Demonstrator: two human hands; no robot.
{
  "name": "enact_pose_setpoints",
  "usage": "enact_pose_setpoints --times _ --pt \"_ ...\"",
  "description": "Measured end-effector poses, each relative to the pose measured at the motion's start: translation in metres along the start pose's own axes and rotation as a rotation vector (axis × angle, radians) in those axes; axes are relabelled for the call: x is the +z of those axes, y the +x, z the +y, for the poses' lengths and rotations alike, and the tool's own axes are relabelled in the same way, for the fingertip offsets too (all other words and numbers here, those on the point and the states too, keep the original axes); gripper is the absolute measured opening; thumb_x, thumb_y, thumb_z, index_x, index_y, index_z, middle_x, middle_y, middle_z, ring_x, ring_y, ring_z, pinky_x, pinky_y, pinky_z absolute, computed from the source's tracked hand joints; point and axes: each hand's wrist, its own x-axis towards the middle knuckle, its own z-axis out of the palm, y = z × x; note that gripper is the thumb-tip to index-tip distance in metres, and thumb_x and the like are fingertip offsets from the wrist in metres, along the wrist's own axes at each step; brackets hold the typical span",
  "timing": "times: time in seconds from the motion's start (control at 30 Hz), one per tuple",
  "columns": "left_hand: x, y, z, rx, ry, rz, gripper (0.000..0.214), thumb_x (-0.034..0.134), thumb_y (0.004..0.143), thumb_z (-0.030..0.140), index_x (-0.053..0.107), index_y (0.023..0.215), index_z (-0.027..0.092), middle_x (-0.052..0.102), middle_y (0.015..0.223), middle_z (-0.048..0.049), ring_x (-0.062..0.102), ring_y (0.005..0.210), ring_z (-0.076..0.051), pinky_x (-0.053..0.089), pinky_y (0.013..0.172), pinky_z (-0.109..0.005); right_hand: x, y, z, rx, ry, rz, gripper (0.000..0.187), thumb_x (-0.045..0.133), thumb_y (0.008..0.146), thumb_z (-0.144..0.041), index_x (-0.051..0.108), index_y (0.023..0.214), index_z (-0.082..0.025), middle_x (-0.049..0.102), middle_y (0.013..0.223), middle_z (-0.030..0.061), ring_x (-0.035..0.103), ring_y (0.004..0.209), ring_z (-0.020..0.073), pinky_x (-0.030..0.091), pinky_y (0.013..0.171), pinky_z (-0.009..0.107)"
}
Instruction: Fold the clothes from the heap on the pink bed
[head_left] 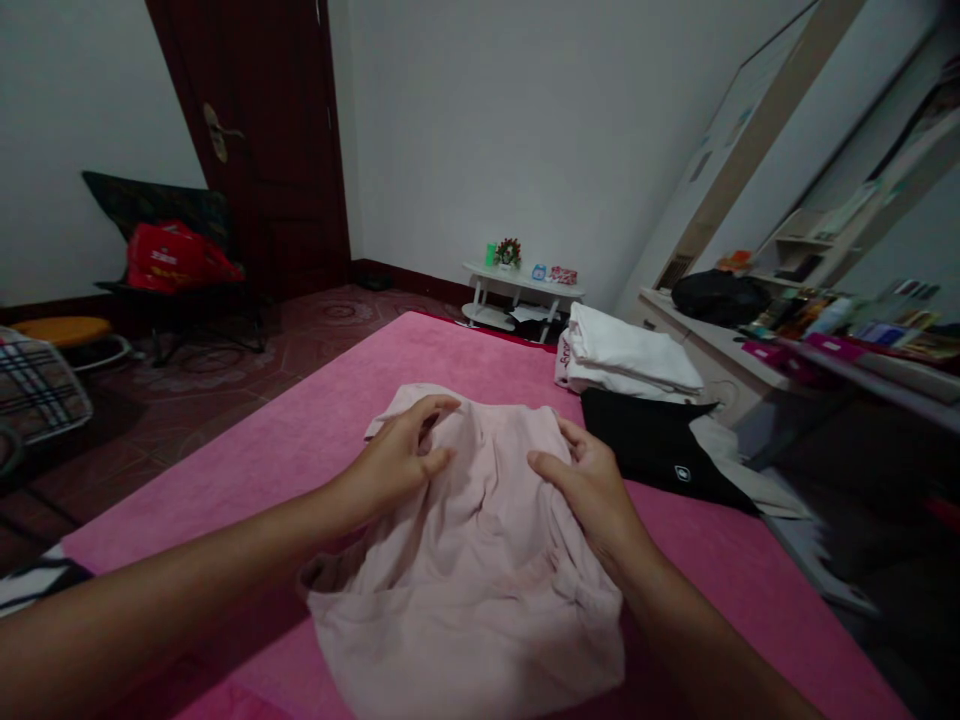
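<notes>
A pale pink garment (480,520) lies loosely bunched in front of me, its near part folded over with a dark opening at the left. My left hand (405,455) rests on its upper left side, thumb and forefinger spread apart on the cloth. At the upper right edge, my right hand (589,480) grips the fabric, with the thumb on top and the fingers partly hidden behind the edge. Under the garment is a pink bed cover (300,450).
Folded white clothes (630,350) are stacked at the right, beside a folded black garment (660,445). Farther off stand a small white table (525,285), a chair with a red bag (176,258) and a cluttered desk (750,350).
</notes>
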Motion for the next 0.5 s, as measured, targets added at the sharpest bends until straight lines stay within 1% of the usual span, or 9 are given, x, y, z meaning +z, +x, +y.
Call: enact_pose_setpoints --times 0.07,0.17,0.27,0.37,0.43,0.5 --pt "0.007 0.002 0.007 -0.002 -0.107 -0.009 0.044 0.059 0.075 0.017 0.052 0.118 0.019 0.060 0.121 -0.0088 0.057 0.112 -0.023 0.044 0.096 -0.037 0.013 0.001 -0.002 -0.021 0.023 -0.044 0.045 0.064 0.066 -0.016 0.063 0.111 -0.018 0.068 0.112 0.0057 0.064 0.099 0.0217 0.049 0.086 0.033" --pt "0.016 0.004 0.018 -0.029 -0.256 -0.039 0.037 0.060 0.078 0.021 0.052 0.114 0.018 0.063 0.115 -0.0096 0.060 0.106 -0.022 0.047 0.092 -0.037 0.035 0.000 -0.004 -0.037 0.078 -0.119 0.047 0.063 0.065 -0.014 0.061 0.112 -0.019 0.067 0.110 0.0040 0.063 0.097 0.0197 0.049 0.085 0.031" --pt "0.021 0.005 0.021 -0.025 -0.309 -0.037 0.039 0.063 0.080 0.027 0.050 0.115 0.018 0.063 0.114 -0.0103 0.061 0.105 -0.023 0.048 0.092 -0.038 0.050 -0.001 -0.004 -0.018 0.121 -0.221 0.051 0.060 0.065 -0.013 0.057 0.116 -0.019 0.065 0.097 0.0015 0.063 0.083 0.0148 0.050 0.073 0.025" --pt "0.023 0.003 0.017 -0.034 -0.292 0.001 0.051 0.071 0.074 0.033 0.047 0.117 0.018 0.063 0.113 -0.0103 0.061 0.104 -0.024 0.048 0.092 -0.039 0.055 -0.001 -0.002 0.003 0.129 -0.343 0.059 0.058 0.064 -0.011 0.053 0.121 -0.022 0.058 0.087 -0.0022 0.056 0.070 0.0094 0.044 0.058 0.019" --pt "0.023 0.002 0.012 -0.044 -0.261 0.015 0.056 0.073 0.072 0.034 0.046 0.119 0.019 0.063 0.113 -0.0099 0.061 0.105 -0.024 0.047 0.093 -0.039 0.056 -0.002 -0.001 0.006 0.141 -0.398 0.063 0.059 0.062 -0.009 0.053 0.123 -0.024 0.054 0.086 -0.0031 0.052 0.065 0.0069 0.040 0.052 0.017" --pt "0.022 0.000 0.008 -0.036 -0.195 0.027 0.060 0.073 0.072 0.032 0.045 0.124 0.020 0.061 0.118 -0.0095 0.058 0.110 -0.025 0.045 0.097 -0.040 0.055 -0.004 0.000 0.034 0.167 -0.443 0.066 0.062 0.060 -0.008 0.053 0.124 -0.024 0.051 0.088 -0.0028 0.049 0.063 0.0055 0.037 0.050 0.016"
